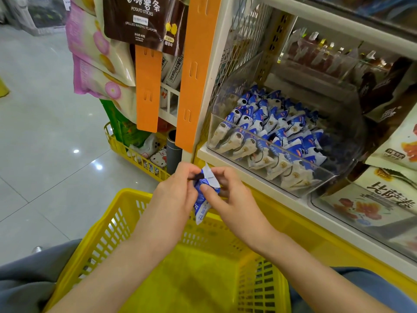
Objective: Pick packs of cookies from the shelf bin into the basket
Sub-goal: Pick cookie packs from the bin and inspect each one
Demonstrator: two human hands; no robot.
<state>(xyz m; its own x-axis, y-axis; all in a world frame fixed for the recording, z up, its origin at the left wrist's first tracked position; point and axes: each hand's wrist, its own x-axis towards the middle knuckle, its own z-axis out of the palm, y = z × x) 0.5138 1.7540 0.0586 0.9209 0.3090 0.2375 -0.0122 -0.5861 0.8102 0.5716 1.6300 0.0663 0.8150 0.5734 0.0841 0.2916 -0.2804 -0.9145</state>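
Quantities:
- Hands: two. The left hand (178,186) and right hand (228,195) meet just in front of the shelf edge.
- Held pack (201,205): one blue-and-white pack, as far as can be seen.
- Bin (347,143): one clear bin on the shelf, holding a heap of packs (270,132) of the same kind. There are well over twenty; the exact count cannot be told.
- Baskets: two, both yellow. The near basket (133,193) sits below the hands. A second basket (135,152) stands on the floor to the left and holds other goods.
- Orange strips: two, one on the shelf post (196,71) and one hanging beside it (147,91).

Fingers:
- Left hand: fingers curled tight, pinching the upper left part of the pack.
- Right hand: thumb (206,188) pressed flat on the pack's front, with the forefinger curled over the serrated white top edge. The other fingers are folded behind the pack.

Pack position: upright between both hands, above the near basket's far rim, below and to the left of the bin. It touches neither the bin nor the basket.
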